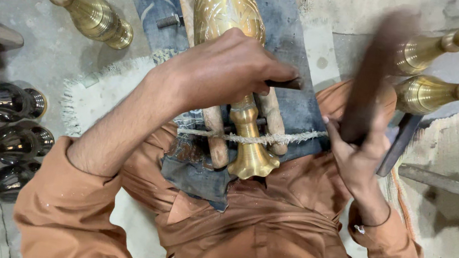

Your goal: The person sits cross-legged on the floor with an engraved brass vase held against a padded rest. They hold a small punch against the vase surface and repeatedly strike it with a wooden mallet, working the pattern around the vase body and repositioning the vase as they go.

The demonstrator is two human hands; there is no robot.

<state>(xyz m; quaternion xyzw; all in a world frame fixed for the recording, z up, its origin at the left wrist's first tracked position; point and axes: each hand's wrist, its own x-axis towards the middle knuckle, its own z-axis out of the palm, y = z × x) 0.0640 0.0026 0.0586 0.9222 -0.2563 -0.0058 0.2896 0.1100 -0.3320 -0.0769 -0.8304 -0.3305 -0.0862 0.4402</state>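
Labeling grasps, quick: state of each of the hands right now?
Left hand: closed on a thin dark tool, over the brass vase.
Right hand: closed on a blurred hammer.

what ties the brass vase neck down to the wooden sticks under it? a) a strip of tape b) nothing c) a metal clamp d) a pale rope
d: a pale rope runs across the neck of the brass vase and over the wooden sticks beneath it, just below the left hand.

Left hand in a closed grip; right hand raised, fingers curled.
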